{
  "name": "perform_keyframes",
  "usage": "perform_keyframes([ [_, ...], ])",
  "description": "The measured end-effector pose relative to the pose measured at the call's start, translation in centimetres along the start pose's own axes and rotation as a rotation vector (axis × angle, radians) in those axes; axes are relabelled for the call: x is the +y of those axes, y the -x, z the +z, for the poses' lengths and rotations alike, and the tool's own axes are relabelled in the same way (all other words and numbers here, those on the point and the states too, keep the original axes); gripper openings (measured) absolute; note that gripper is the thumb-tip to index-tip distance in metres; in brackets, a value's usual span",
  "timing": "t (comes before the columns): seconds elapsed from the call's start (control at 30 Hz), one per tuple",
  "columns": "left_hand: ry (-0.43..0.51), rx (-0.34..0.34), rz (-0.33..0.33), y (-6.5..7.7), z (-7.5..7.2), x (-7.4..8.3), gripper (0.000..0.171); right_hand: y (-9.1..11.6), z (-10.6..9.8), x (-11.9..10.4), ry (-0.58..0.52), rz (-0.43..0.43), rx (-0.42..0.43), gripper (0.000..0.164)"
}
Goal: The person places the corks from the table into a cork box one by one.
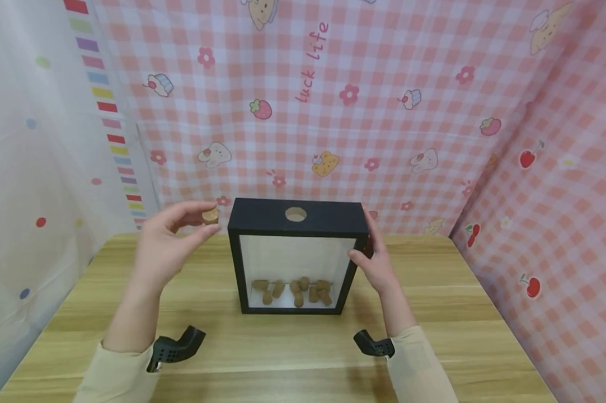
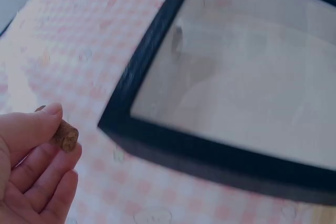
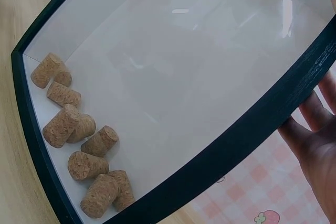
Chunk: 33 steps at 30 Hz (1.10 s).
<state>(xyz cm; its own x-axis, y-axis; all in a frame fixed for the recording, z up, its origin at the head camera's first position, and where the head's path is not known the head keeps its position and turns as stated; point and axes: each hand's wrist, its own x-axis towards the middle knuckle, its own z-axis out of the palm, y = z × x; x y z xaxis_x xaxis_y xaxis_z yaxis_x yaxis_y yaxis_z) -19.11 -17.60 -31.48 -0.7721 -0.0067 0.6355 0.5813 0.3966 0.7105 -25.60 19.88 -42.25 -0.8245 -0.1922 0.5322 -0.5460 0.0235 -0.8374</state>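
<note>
My left hand (image 1: 164, 249) pinches a cork (image 1: 210, 216) between thumb and fingers, just left of the box's upper corner. The left wrist view shows the same cork (image 2: 68, 138) with its speckled end facing out, apart from the frame. A black-framed display box (image 1: 264, 215) stands upright on the table with a clear front and a round hole (image 1: 296, 214) in its top. Several corks (image 1: 299, 300) lie in a loose row along its floor. My right hand (image 1: 380, 266) grips the box's right side, thumb on the front frame; its other fingers are partly hidden behind.
The box stands on a wood-grain table (image 1: 272, 355). Behind it hangs a pink checked cloth (image 1: 303, 140), which also covers the right side. A white dotted cloth (image 1: 46, 168) hangs at the left. Black wrist mounts (image 1: 177, 348) sit at both sleeves.
</note>
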Motion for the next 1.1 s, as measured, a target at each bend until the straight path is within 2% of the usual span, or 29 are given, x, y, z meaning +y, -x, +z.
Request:
perform_keyframes([
  [0.13,-0.005,-0.052,0.061,-0.6,1.3,1.3,0.031,0.0,0.0,0.0,-0.009,-0.006,-0.003,0.083],
  [0.4,-0.084,-0.142,0.091,-1.7,3.4,3.3,0.029,0.0,0.1,0.0,-0.030,-0.017,-0.006,0.083],
  [0.77,-0.147,-0.258,0.208,-4.2,6.6,4.4,0.029,0.0,0.0,0.0,-0.041,-0.015,-0.001,0.084],
  [0.93,-0.161,-0.288,0.213,-4.9,7.9,4.5,0.026,0.1,0.1,-0.2,-0.015,0.003,0.001,0.084],
  [1.1,-0.206,-0.329,0.180,-5.4,8.8,4.9,0.025,0.1,0.1,-0.2,-0.023,0.017,0.001,0.084],
])
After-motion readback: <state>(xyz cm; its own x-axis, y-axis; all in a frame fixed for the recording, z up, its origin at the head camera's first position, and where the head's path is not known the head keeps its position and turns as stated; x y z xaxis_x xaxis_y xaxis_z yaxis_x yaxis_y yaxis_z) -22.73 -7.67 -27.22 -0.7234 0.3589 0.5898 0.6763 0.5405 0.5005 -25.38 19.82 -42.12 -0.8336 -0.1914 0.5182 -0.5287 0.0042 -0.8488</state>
